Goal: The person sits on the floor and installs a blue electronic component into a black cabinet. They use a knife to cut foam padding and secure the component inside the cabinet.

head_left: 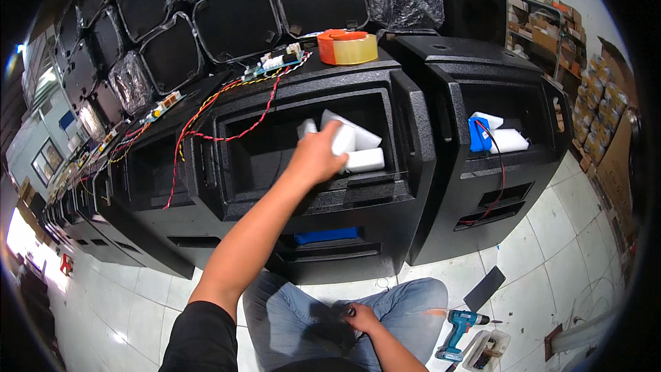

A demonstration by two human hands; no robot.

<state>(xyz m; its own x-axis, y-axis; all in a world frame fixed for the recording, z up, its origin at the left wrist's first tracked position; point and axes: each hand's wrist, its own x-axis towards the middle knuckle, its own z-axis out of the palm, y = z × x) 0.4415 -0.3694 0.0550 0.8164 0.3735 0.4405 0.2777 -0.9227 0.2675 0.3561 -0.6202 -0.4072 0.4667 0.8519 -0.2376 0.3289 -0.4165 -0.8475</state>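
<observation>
My left hand [320, 151] reaches into the open recess of a black speaker cabinet [406, 227], its fingers gripping white foam pieces [358, 136]. Another white foam block [365, 160] lies beside them in the recess. My right hand [360, 318] rests in my lap with curled fingers around or against something dark that I cannot make out. Above the recess, a circuit board [274, 60] with red, yellow and black wires and two tape rolls [348, 48] sit on the cabinet. A blue strip [323, 234] lies in the lower slot.
The right-hand cabinet holds a blue pack [480, 134] with foam. More cabinets run leftward, with black framed panels [237, 17] behind. On the floor at lower right are a drill [454, 334], a dark plate [485, 288] and a parts bin [487, 351]. Shelving and cartons [545, 40] stand right.
</observation>
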